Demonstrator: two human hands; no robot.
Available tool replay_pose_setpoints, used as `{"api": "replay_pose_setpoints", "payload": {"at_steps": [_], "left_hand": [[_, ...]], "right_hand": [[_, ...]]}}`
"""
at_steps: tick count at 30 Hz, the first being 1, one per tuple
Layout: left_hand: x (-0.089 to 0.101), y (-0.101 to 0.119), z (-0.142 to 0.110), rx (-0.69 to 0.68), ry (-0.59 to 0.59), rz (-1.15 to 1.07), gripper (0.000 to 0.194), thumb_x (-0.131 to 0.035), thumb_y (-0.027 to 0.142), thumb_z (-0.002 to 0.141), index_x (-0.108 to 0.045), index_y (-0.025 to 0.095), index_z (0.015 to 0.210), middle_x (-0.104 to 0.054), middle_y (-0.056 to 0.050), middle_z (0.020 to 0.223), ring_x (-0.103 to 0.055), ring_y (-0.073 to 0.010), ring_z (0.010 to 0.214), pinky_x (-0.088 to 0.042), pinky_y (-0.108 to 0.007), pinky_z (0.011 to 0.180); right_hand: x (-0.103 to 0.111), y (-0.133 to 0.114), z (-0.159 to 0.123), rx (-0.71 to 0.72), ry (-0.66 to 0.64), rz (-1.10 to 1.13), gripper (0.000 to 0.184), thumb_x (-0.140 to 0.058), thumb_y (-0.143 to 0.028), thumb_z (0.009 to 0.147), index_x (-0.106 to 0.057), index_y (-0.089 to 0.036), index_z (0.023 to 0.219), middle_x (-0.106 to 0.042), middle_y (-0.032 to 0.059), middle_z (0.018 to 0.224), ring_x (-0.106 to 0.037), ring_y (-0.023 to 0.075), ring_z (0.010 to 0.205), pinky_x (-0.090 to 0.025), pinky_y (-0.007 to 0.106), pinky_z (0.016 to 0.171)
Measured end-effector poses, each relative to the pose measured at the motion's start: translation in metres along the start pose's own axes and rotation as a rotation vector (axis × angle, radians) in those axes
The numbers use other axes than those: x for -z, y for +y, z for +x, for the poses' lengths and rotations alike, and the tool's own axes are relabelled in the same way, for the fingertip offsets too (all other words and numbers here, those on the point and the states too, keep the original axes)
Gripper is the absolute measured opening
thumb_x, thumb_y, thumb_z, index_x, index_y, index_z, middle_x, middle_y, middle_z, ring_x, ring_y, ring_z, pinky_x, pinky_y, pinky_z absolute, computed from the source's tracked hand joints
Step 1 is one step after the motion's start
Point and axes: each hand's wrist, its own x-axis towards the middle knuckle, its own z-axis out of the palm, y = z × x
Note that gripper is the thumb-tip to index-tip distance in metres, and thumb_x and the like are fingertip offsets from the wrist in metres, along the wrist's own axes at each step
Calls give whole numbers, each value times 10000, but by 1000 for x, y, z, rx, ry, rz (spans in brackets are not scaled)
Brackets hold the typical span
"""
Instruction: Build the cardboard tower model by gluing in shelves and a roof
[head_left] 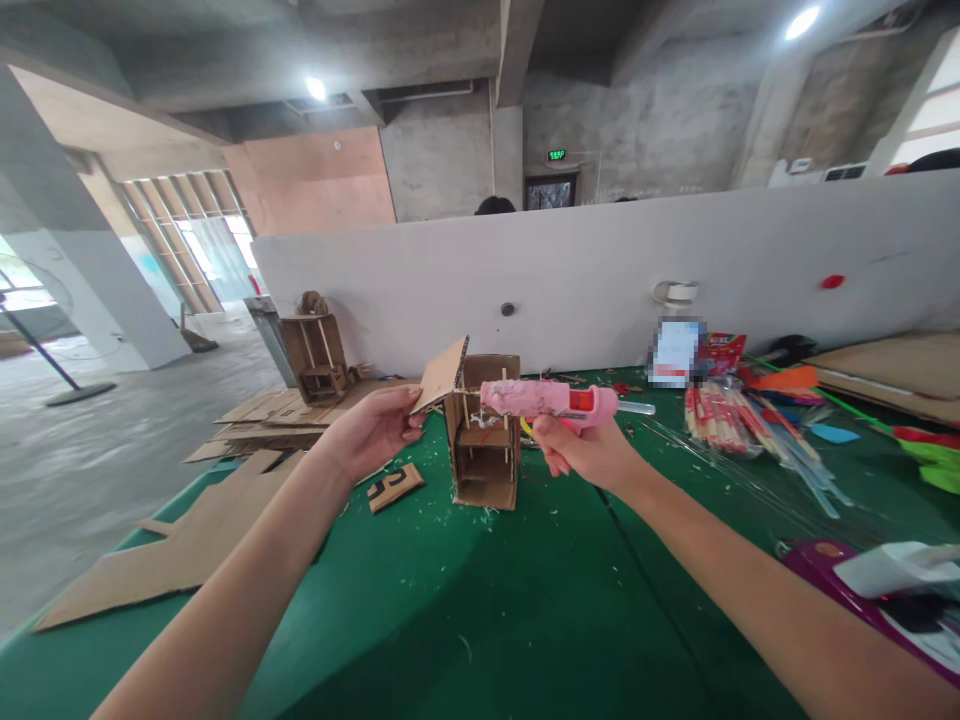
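My left hand (379, 430) pinches a piece of cardboard (442, 374), tilted, at its lower left edge. In my right hand (581, 445) is a pink hot glue gun (529, 398), its nozzle pointing left at the cardboard's edge. A clear glue stick (636, 408) pokes out of the gun's back end. Right behind both hands a small cardboard box frame (486, 490) stands upright, with shelves and thin wooden sticks in it. The cardboard piece and the gun hide part of its upper half. Whether the nozzle touches the cardboard I cannot tell.
A second cardboard frame (315, 350) stands at the back left among flat cardboard sheets (187, 530). A small printed cardboard scrap (396, 488) lies on the green table (450, 620). To the right are bagged sticks (720, 415), a blurred-out phone (675, 352) and a purple power strip (832, 575).
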Motion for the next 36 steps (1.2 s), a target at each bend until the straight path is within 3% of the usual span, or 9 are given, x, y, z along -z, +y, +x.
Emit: {"api": "replay_pose_setpoints", "payload": {"at_steps": [7,14,25,32,36], "left_hand": [[1,-1,-1,25,-20,9,164,-667,170,740,-622,83,872,-465,-7,621,-437,-88,554,-396,-166,463],[-1,0,-1,19,8,-2,141,-643,137,748,-625,83,877,-489,-8,654,-459,-85,561,-407,-168,466],[0,0,-1,21,33,-14,40,-587,118,780,-608,84,781,-475,-15,621,-454,-91,540,-400,-172,442],[-4,2,0,18,116,-40,59,-560,98,794,-603,84,831,-481,-11,606,-451,-86,497,-367,-164,399],[-5,2,0,39,165,-50,51,-548,107,818,-580,95,780,-493,-10,602,-465,-85,488,-372,-172,398]], "right_hand": [[-2,-2,2,-43,134,63,497,-577,-675,808,-594,-186,721,-555,-28,546,-471,69,366,-428,230,377],[-3,-1,3,-56,82,13,590,-506,-763,782,-515,-195,624,-488,-39,485,-456,76,353,-403,233,367],[-5,-3,1,-14,-7,0,570,-562,-745,759,-510,-199,603,-442,-53,434,-454,87,344,-388,232,359],[2,-8,3,19,105,99,559,-523,-735,800,-552,-190,677,-497,-37,514,-457,80,364,-419,247,387],[2,-4,3,-11,148,24,612,-501,-791,762,-541,-190,650,-544,-6,565,-488,89,372,-414,258,390]]}}
